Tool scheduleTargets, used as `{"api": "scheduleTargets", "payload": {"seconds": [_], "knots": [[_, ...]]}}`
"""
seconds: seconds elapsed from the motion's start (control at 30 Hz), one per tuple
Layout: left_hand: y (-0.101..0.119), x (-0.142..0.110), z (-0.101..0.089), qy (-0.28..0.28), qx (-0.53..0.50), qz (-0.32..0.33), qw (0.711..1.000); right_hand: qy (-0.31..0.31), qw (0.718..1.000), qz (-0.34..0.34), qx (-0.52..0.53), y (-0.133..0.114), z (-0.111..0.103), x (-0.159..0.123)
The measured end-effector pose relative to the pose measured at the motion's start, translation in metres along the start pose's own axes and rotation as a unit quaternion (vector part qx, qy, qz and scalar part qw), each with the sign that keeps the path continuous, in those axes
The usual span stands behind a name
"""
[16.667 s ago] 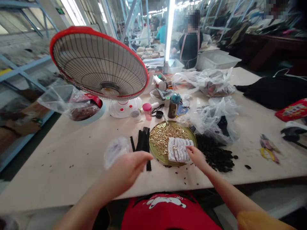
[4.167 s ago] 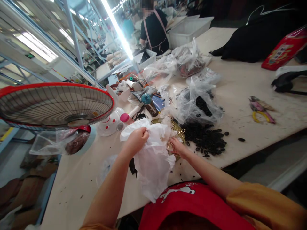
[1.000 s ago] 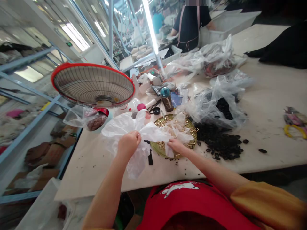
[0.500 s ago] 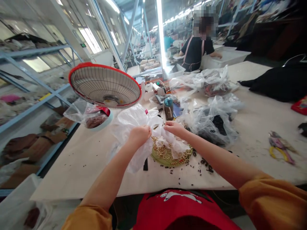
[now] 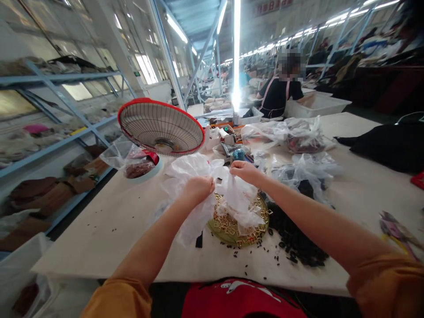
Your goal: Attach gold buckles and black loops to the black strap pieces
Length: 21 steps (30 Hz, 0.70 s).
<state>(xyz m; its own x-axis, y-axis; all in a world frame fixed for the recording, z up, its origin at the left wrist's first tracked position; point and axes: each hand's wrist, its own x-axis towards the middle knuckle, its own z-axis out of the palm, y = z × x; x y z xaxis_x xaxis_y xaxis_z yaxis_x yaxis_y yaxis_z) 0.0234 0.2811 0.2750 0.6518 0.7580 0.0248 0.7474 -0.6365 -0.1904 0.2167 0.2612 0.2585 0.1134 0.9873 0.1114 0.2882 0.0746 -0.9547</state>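
Note:
Both my hands hold a thin white plastic bag up over a round gold tray. My left hand is closed on the bag's left edge. My right hand pinches its right edge a little higher. The bag hangs down onto the tray, which carries several small gold metal buckles. A pile of small black pieces lies just right of the tray.
A red-rimmed fan stands at the back left of the table. Clear plastic bags and small bottles sit behind the tray. Pliers lie at the right. A person in a black top works at a white bin beyond.
My hands have lifted the white bag higher above the tray, the right hand rising most. The view has tilted up, showing more of the hall.

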Motion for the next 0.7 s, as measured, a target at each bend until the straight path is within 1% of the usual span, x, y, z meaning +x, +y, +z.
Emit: {"api": "scheduleTargets", "payload": {"seconds": [0.1,0.17,0.23,0.3,0.33,0.37,0.4,0.43,0.47,0.53,0.57,0.6,0.63,0.67,0.7], "knots": [[-0.002,-0.001,-0.002,-0.001,-0.011,0.004,1.0,-0.024,1.0,-0.006,0.014,-0.013,0.0,0.0],[-0.004,-0.002,-0.005,-0.002,-0.023,0.009,1.0,-0.029,0.998,-0.019,0.046,-0.023,-0.001,-0.001],[-0.006,-0.003,-0.012,-0.002,-0.033,0.015,0.999,-0.03,0.994,-0.04,0.093,-0.031,-0.001,-0.004],[-0.009,-0.005,-0.024,0.005,-0.061,0.023,0.998,-0.036,0.989,-0.075,0.12,-0.037,0.001,-0.01],[-0.011,-0.007,-0.03,0.012,-0.1,0.029,0.995,-0.046,0.988,-0.103,0.109,-0.039,0.004,-0.014],[-0.012,-0.008,-0.036,0.023,-0.161,0.038,0.986,-0.062,0.985,-0.137,0.079,-0.04,0.008,-0.019],[-0.012,-0.01,-0.042,0.032,-0.245,0.05,0.968,-0.079,0.982,-0.17,0.036,-0.041,0.014,-0.024],[-0.011,-0.011,-0.045,0.037,-0.345,0.06,0.936,-0.097,0.975,-0.198,-0.012,-0.042,0.02,-0.03],[-0.009,-0.012,-0.047,0.037,-0.452,0.062,0.889,-0.111,0.969,-0.213,-0.055,-0.042,0.027,-0.035],[-0.002,-0.013,-0.044,0.033,-0.64,0.031,0.767,-0.13,0.966,-0.202,-0.1,-0.042,0.043,-0.044],[0.003,-0.013,-0.039,0.037,-0.706,0.004,0.707,-0.139,0.967,-0.184,-0.106,-0.041,0.049,-0.047],[0.007,-0.012,-0.033,0.047,-0.753,-0.026,0.656,-0.145,0.97,-0.165,-0.107,-0.039,0.056,-0.05],[0.011,-0.013,-0.027,0.064,-0.773,-0.048,0.629,-0.15,0.972,-0.146,-0.105,-0.035,0.061,-0.052],[0.013,-0.014,-0.019,0.082,-0.781,-0.066,0.616,-0.149,0.976,-0.125,-0.099,-0.031,0.065,-0.053],[0.014,-0.016,-0.012,0.102,-0.781,-0.083,0.61,-0.14,0.981,-0.103,-0.09,-0.025,0.068,-0.054]]}}
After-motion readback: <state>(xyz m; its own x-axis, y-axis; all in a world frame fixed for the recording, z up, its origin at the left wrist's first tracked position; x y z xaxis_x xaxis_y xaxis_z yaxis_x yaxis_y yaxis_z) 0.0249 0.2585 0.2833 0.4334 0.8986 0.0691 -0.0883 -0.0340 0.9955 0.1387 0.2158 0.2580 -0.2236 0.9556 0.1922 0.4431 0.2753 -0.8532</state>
